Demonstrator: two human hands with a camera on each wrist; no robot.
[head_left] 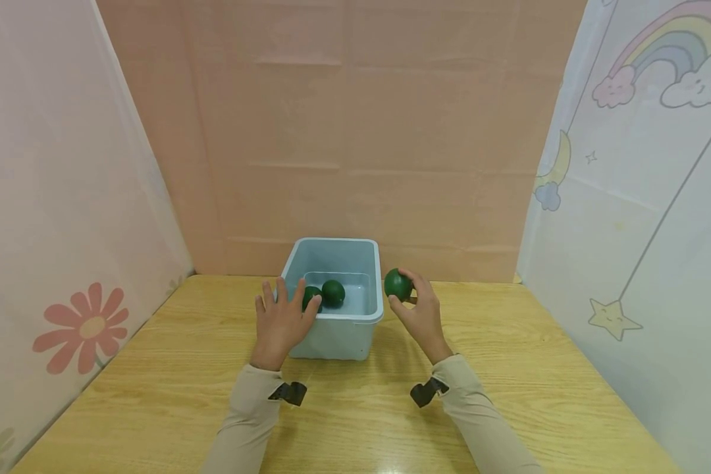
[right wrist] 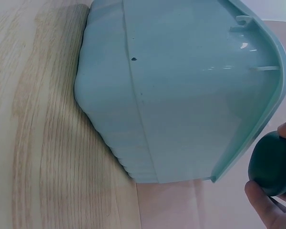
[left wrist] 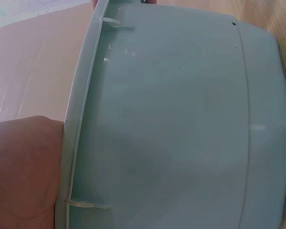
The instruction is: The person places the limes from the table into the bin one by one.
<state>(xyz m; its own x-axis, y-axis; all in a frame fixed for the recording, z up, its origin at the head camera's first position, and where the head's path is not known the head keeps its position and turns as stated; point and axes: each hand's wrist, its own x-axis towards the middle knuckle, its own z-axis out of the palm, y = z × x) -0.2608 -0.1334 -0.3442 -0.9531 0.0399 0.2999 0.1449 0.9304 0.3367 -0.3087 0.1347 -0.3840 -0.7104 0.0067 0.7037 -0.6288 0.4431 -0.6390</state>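
Note:
A light blue plastic bin (head_left: 332, 339) stands on the table. Inside lie two smooth, dark green round fruits (head_left: 334, 293), one partly covered by my left hand (head_left: 281, 326). That hand spreads its fingers over the bin's front left corner; in the left wrist view, part of the hand (left wrist: 26, 171) shows beside the rim. Just outside the right rim, my right hand (head_left: 419, 313) holds another dark green round fruit (head_left: 397, 286) between thumb and fingers. The same held fruit (right wrist: 272, 164) appears beside the bin's rim in the right wrist view.
The wooden table (head_left: 509, 368) extends around the bin. Behind it hangs a plain peach-brown sheet (head_left: 355, 131). Patterned cloths flank both sides, the left one (head_left: 65, 197) with flowers and the right one (head_left: 646, 230) with a rainbow and star. Dark straps (head_left: 429, 392) circle the sleeves.

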